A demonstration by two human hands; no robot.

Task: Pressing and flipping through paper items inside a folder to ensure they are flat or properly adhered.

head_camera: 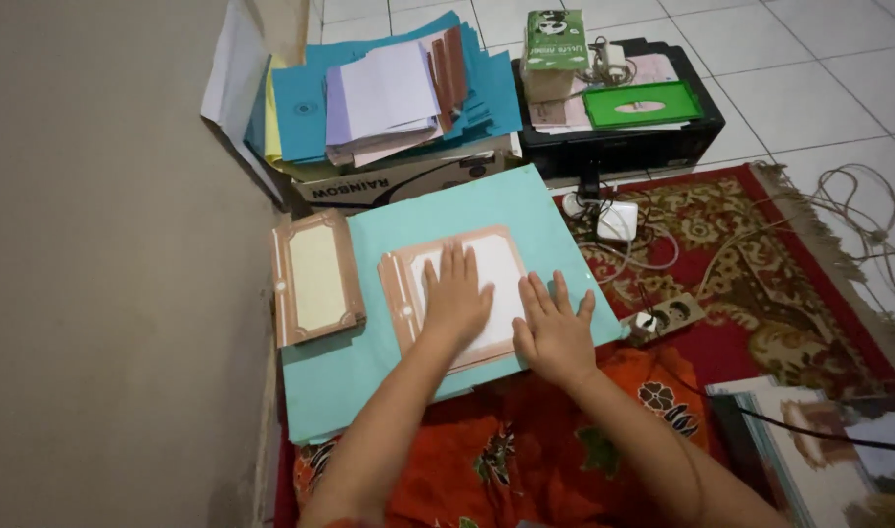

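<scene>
Head view shows both your hands pressed flat, fingers spread, gripping nothing. Your left hand (pixel 455 296) lies palm-down on the white centre of a rectangular card with a brown ornamental border (pixel 459 295). Your right hand (pixel 555 332) rests just beside it, on the card's right edge and the smooth pale-teal paper sheet (pixel 408 235) underneath. The card sits near the middle of that sheet, its long axis running roughly left to right and slightly tilted. A second bordered card with a cream centre (pixel 316 278) lies at the sheet's left edge, long axis pointing away from you. Beneath your forearms is an orange patterned cloth (pixel 477 460).
</scene>
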